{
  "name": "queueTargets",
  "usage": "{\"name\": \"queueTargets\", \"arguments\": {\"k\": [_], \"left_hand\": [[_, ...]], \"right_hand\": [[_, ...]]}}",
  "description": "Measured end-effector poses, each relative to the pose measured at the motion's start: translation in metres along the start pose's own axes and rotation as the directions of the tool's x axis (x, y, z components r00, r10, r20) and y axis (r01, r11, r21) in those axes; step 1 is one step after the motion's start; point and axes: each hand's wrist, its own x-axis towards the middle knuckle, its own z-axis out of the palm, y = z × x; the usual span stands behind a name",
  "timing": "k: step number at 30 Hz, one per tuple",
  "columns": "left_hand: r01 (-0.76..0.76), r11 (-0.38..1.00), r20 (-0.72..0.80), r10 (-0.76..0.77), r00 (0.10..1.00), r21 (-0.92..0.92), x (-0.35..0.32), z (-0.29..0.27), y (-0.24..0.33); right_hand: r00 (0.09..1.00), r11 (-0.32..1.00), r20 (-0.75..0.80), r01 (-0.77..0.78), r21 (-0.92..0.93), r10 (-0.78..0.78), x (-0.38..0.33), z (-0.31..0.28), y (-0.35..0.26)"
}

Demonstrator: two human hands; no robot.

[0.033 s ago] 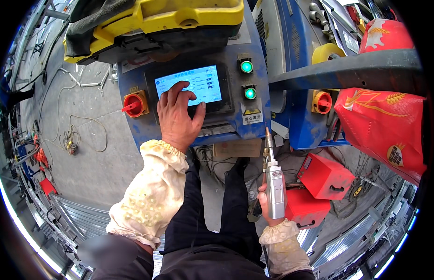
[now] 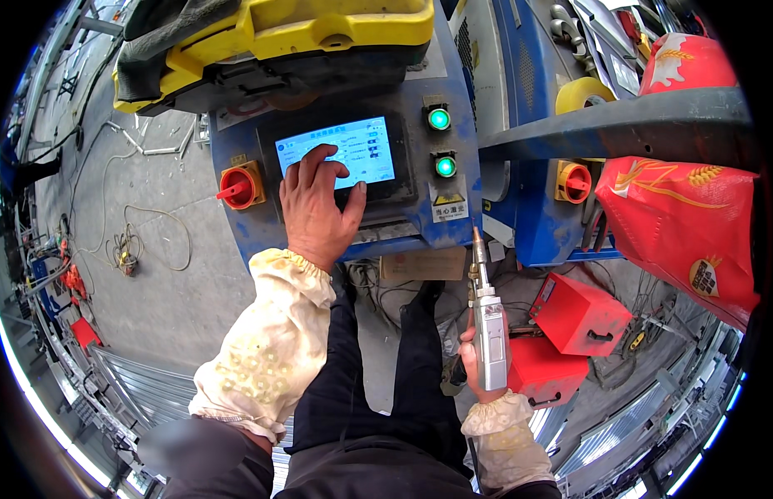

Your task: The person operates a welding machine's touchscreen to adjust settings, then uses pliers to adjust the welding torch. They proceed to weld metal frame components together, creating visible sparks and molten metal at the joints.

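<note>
**A:** ok so what's each hand doing here?

**B:** The left hand (image 2: 316, 212) is up on the blue control cabinet (image 2: 453, 224), fingers spread open, fingertips resting on the lit touchscreen (image 2: 341, 154). It isn't gripping anything, just lying flat on the panel with the thumb splayed toward 3 o'clock. The right hand (image 2: 478, 366) sits down at about 5 o'clock from the screen, wrapped closed around a grey handheld welding gun (image 2: 489, 333) whose copper nozzle points up toward 12 o'clock, the tip close under the cabinet's lower edge.

**A:** what's around the screen?

**B:** At 9 o'clock from it there's a red rotary switch (image 2: 239, 186) on a yellow plate. At 3 o'clock, two green lamps (image 2: 440, 119) glow, one above the other. Above the screen, at 12 o'clock, a yellow and black case (image 2: 270, 37) sits on the cabinet top.

**A:** and off to the side?

**B:** At 3 o'clock from the cabinet a big red sack (image 2: 686, 224) hangs under a grey bar (image 2: 619, 129), with another red switch (image 2: 574, 181) just left of it. Red boxes (image 2: 578, 316) sit on the floor at 3 o'clock from the gun. Loose cables (image 2: 124, 249) lie on the concrete floor (image 2: 153, 299) at 9 o'clock. Both forearms wear pale cloth sleeve covers (image 2: 274, 341).
</note>
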Motion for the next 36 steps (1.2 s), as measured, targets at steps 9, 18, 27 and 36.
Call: {"name": "queueTargets", "arguments": {"k": [9,18,27,36], "left_hand": [[0.006,0.999,0.043,-0.007,0.999,0.031,0.003,-0.006,0.002],[-0.022,0.999,0.005,0.023,1.000,-0.042,-0.012,-0.013,0.012],[0.024,0.995,0.052,-0.019,0.998,-0.093,-0.042,-0.012,0.017],[-0.019,0.994,0.010,0.021,1.000,-0.104,-0.037,-0.010,0.014]], "right_hand": [[0.999,0.998,0.001,-0.034,0.054,0.034,-0.001,0.001,0.001],[1.000,1.000,0.022,-0.010,0.029,0.010,0.000,0.000,-0.004],[0.998,0.997,0.020,-0.053,0.055,0.052,-0.003,-0.001,0.000],[0.997,0.997,0.029,-0.073,0.031,0.073,-0.003,0.000,-0.004]]}}
